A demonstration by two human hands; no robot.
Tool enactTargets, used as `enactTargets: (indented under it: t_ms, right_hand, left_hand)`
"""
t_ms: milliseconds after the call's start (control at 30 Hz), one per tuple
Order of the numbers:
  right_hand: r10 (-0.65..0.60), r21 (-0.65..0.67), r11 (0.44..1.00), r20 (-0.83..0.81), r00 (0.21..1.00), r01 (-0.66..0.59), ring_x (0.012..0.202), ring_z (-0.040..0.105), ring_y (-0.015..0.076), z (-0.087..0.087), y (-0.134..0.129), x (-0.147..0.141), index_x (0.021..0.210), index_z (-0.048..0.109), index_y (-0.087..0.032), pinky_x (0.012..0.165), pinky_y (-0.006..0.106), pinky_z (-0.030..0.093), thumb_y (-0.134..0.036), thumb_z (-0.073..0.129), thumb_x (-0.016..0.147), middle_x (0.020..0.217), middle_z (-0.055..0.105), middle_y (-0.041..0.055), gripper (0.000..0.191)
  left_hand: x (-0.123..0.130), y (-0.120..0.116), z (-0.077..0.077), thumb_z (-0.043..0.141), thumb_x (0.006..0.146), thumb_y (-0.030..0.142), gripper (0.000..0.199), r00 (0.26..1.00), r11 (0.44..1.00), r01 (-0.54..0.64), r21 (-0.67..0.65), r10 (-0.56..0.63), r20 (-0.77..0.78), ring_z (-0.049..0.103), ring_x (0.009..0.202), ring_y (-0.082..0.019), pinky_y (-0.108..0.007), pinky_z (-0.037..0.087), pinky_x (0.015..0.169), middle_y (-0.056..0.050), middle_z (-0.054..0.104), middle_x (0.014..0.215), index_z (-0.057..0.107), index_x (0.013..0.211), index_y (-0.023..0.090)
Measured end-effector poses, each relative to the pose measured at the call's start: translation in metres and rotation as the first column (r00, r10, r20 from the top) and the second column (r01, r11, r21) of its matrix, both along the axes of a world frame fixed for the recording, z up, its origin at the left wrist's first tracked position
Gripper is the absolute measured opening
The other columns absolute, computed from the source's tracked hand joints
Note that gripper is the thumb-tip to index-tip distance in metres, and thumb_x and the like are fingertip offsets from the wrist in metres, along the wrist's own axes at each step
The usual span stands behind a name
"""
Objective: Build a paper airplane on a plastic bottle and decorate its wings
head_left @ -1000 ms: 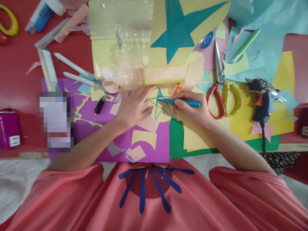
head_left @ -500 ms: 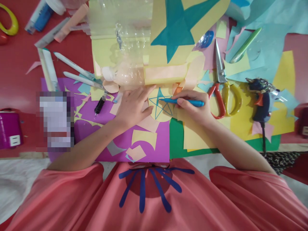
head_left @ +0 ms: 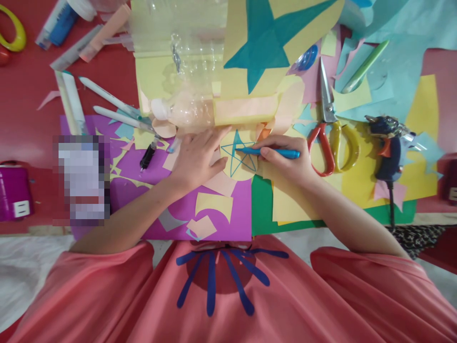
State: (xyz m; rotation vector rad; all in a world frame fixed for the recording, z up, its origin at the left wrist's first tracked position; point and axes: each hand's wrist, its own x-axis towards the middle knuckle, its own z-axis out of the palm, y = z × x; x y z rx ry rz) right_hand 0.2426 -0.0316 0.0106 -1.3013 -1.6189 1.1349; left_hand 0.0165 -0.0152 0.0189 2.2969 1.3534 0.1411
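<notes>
A round pale-yellow paper piece [head_left: 240,172] lies before me with a blue star outline [head_left: 233,159] drawn on it; the star's top point is coloured in. My right hand [head_left: 285,155] grips a blue felt-tip pen [head_left: 282,152], its tip touching the star near the upper left. Flat on the paper's left side rests my left hand [head_left: 200,159], fingers stretched out and holding nothing. Above them is a larger yellow paper with a filled teal star [head_left: 266,45]. A clear plastic bottle [head_left: 193,112] lies just beyond my left hand.
Scissors with red and yellow handles [head_left: 328,138] lie right of my right hand, and a dark glue gun [head_left: 388,152] with a cord is farther right. Several pens [head_left: 107,97] lie at left, above a blurred-out rectangular object [head_left: 82,178]. Paper scraps [head_left: 214,207] cover the purple sheet [head_left: 235,224].
My right hand and the blue pen have shifted very slightly left, the tip staying at the star's upper part. My left hand keeps its place on the paper.
</notes>
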Motion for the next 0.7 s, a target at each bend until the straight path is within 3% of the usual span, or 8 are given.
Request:
enactTargets:
  t_ms: [433, 700]
  right_hand:
    - [0.093, -0.022, 0.995, -0.013, 0.996, -0.094, 0.065, 0.067, 0.0139, 0.0028, -0.0008, 0.0032, 0.08, 0.077, -0.019, 0.058, 0.026, 0.052, -0.033, 0.065, 0.085, 0.076, 0.075, 0.0035, 0.019]
    - [0.088, -0.002, 0.996, -0.028, 0.996, -0.088, 0.068, 0.069, 0.0144, 0.0002, -0.0003, 0.0021, 0.083, 0.077, -0.019, 0.06, 0.026, 0.053, -0.044, 0.066, 0.085, 0.078, 0.076, 0.0039, 0.027]
  left_hand:
    - [-0.0001, -0.0002, -0.0007, 0.051, 0.092, 0.025, 0.055, 1.0, 1.0, -0.002, 0.006, 0.002, 0.005, 0.061, 0.107, -0.025, -0.039, 0.037, 0.097, -0.008, 0.064, 0.113, 0.04, 0.145, 0.022]
    - [0.0003, -0.0002, -0.0006, 0.051, 0.092, 0.025, 0.054, 1.0, 1.0, -0.001, 0.003, 0.001, -0.002, 0.061, 0.105, -0.025, -0.04, 0.038, 0.096, -0.007, 0.064, 0.11, 0.041, 0.145, 0.021]
